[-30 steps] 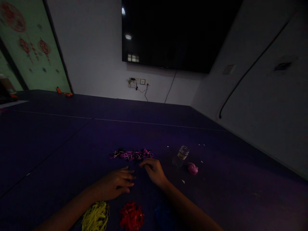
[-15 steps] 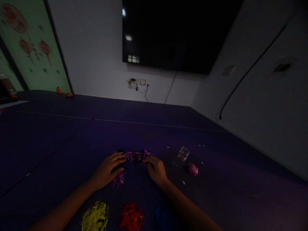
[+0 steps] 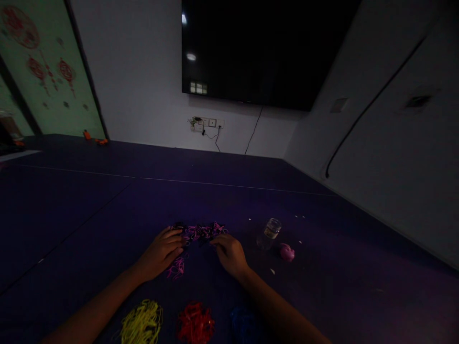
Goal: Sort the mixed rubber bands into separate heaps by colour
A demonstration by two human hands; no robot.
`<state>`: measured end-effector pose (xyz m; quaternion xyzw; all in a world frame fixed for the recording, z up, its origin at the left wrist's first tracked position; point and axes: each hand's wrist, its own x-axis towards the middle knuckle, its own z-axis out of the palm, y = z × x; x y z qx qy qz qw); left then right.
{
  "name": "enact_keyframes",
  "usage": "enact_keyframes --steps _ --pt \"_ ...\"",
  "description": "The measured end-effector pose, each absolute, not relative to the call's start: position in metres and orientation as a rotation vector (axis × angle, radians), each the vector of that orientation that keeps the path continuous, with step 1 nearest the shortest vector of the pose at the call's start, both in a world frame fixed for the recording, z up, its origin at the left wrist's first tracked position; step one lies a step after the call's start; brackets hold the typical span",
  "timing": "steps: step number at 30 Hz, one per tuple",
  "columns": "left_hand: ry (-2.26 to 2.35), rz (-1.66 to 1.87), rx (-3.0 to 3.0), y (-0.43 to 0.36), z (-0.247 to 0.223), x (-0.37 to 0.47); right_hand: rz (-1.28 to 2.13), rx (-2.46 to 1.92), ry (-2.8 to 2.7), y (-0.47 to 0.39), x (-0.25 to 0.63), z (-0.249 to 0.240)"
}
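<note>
A tangled row of pink and black bands [image 3: 202,232] lies across the dark purple table. My left hand [image 3: 161,254] rests at the row's left end, its fingers stretched and lying flat over the bands. At the right end my right hand [image 3: 230,254] has its fingers curled together by the row's lower edge; whatever is between the fingertips is too dark to make out. A small loose pile of pink bands [image 3: 176,268] sits just below my left fingers.
Nearest me are a yellow pile [image 3: 142,323], a red pile [image 3: 195,324] and a blue pile [image 3: 245,325] of bands. Right of my right hand, a clear jar [image 3: 268,234] and a pink object [image 3: 287,252] sit among small white scraps [image 3: 273,271].
My left fingers have drawn closer together and lower over the bands. The fingers of my right hand have shifted slightly left and down along the row's edge.
</note>
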<state>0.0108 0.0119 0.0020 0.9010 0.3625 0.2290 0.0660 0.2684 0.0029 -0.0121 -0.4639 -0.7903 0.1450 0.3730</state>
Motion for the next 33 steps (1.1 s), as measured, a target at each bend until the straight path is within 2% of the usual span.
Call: enact_keyframes --steps 6,10,18,26,33 --pt "0.944 0.879 2.612 0.0073 0.0051 0.0077 0.360 -1.183 -2.033 0.0020 0.2681 -0.0112" --pt "1.051 1.052 2.488 0.0099 0.0003 0.0050 0.360 -1.184 -2.033 0.0026 0.2685 -0.0127" --pt "1.118 0.669 2.633 0.0075 0.0081 0.0127 0.356 -1.190 -2.037 0.0038 0.2691 -0.0147" --pt "1.072 0.971 2.497 0.0059 0.0027 0.0042 0.361 -1.198 -2.049 0.0028 0.2687 -0.0144" --pt "1.129 0.798 2.583 0.0071 0.0032 0.0087 0.354 -1.181 -2.052 0.0027 0.2693 -0.0159"
